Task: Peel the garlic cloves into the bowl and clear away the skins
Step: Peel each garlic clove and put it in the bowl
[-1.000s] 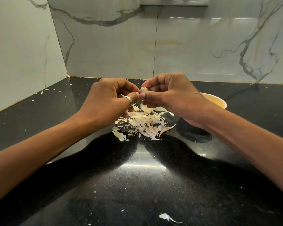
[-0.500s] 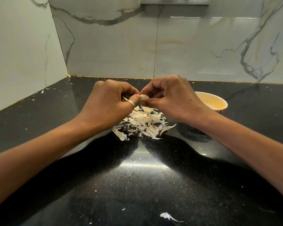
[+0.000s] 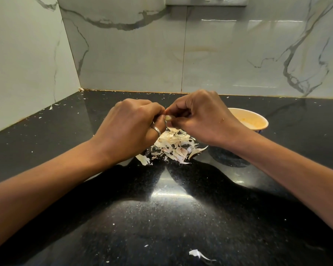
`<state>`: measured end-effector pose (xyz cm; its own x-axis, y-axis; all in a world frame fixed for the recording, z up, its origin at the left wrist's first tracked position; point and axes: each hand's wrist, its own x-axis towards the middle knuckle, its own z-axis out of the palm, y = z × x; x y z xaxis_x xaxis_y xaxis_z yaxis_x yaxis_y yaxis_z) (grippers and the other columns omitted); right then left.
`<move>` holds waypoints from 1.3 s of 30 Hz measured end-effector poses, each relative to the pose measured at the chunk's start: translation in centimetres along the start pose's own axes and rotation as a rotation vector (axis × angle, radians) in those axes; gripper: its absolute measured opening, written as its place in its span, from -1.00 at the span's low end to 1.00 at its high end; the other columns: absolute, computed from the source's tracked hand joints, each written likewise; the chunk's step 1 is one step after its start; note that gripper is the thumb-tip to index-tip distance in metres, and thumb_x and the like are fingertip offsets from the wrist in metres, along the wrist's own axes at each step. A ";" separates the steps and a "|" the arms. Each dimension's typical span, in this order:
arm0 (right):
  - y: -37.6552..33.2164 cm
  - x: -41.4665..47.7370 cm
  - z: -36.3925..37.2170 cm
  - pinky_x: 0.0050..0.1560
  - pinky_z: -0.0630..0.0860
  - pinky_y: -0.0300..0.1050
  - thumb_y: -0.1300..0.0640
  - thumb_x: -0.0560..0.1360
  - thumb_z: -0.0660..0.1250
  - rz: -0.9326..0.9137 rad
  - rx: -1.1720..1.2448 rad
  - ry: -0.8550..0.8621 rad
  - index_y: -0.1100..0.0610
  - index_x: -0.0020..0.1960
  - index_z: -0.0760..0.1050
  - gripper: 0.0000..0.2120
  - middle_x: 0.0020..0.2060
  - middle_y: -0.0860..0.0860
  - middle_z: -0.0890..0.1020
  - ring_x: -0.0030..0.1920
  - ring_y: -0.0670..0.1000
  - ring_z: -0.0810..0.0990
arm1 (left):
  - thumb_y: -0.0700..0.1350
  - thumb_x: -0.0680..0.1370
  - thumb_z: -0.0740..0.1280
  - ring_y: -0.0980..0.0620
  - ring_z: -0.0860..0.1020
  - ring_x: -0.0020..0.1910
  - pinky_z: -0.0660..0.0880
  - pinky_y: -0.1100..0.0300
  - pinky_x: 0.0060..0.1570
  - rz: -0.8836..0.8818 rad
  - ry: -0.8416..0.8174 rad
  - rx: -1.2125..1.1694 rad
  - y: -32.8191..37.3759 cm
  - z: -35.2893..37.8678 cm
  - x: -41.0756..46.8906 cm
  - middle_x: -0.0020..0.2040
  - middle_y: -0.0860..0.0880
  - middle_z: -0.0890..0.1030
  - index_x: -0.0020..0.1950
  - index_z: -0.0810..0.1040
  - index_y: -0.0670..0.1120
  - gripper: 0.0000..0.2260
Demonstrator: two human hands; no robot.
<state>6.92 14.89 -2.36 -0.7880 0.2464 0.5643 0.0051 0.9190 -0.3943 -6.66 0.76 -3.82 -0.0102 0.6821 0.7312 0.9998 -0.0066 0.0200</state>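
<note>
A small pale garlic clove (image 3: 168, 117) is pinched between my two hands above the black counter. My left hand (image 3: 131, 127), with a ring on one finger, has its fingers curled against the clove from the left. My right hand (image 3: 200, 118) pinches the clove from the right with curled fingers. Directly beneath them lies a pile of papery garlic skins (image 3: 173, 148). A cream bowl (image 3: 258, 121) stands to the right, partly hidden behind my right wrist; what it holds cannot be seen.
A black speckled counter (image 3: 161, 217) runs to marble-tiled walls at the back and left. One loose skin (image 3: 197, 254) lies near the front edge. Tiny skin flecks are scattered along the back left of the counter.
Both hands have sunk a little lower toward the skin pile, still working the same clove between them. More of the bowl's rim now shows.
</note>
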 end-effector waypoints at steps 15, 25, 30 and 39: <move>0.1 -0.1 0.6 -0.21 0.53 -0.33 0.19 0.45 0.58 0.034 0.036 -0.029 0.05 -0.01 0.76 -0.87 -0.24 -0.11 0.74 -0.27 -0.22 0.61 | -0.02 0.50 0.44 0.06 0.64 -0.40 0.58 0.14 -0.26 -0.406 -0.017 -0.262 0.9 -0.3 0.5 -0.41 0.02 0.66 -0.16 0.73 -0.03 -0.88; 0.4 0.1 0.6 -0.01 0.71 0.01 0.27 0.58 0.43 0.149 0.217 -0.144 0.18 0.15 0.67 -0.84 -0.15 0.05 0.76 -0.11 -0.04 0.75 | -0.28 0.59 0.35 0.09 0.60 -0.40 0.58 0.26 -0.43 -0.762 -0.192 -0.736 0.6 -0.8 1.0 -0.29 -0.13 0.62 -0.10 0.66 -0.30 -0.86; 0.4 0.0 0.7 0.03 0.68 0.08 0.23 0.62 0.39 0.127 0.173 -0.147 0.14 0.15 0.66 -0.86 -0.16 -0.01 0.75 -0.11 -0.05 0.73 | -0.24 0.60 0.34 0.11 0.57 -0.43 0.51 0.30 -0.47 -0.837 -0.180 -0.852 0.7 -0.7 1.1 -0.32 -0.09 0.60 -0.09 0.65 -0.28 -0.85; 0.1 0.0 0.7 0.08 0.68 0.09 0.24 0.64 0.34 0.152 0.226 -0.189 0.14 0.19 0.59 -0.85 -0.13 0.03 0.75 -0.08 -0.03 0.75 | -0.23 0.60 0.34 0.13 0.56 -0.43 0.52 0.29 -0.46 -0.879 -0.162 -0.922 0.7 -0.8 1.3 -0.37 -0.02 0.61 -0.11 0.65 -0.24 -0.86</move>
<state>6.50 14.76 -2.96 -0.8892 0.2943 0.3502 0.0111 0.7793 -0.6266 -5.95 0.99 -2.32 -0.5894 0.7952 0.1424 0.2748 0.0317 0.9610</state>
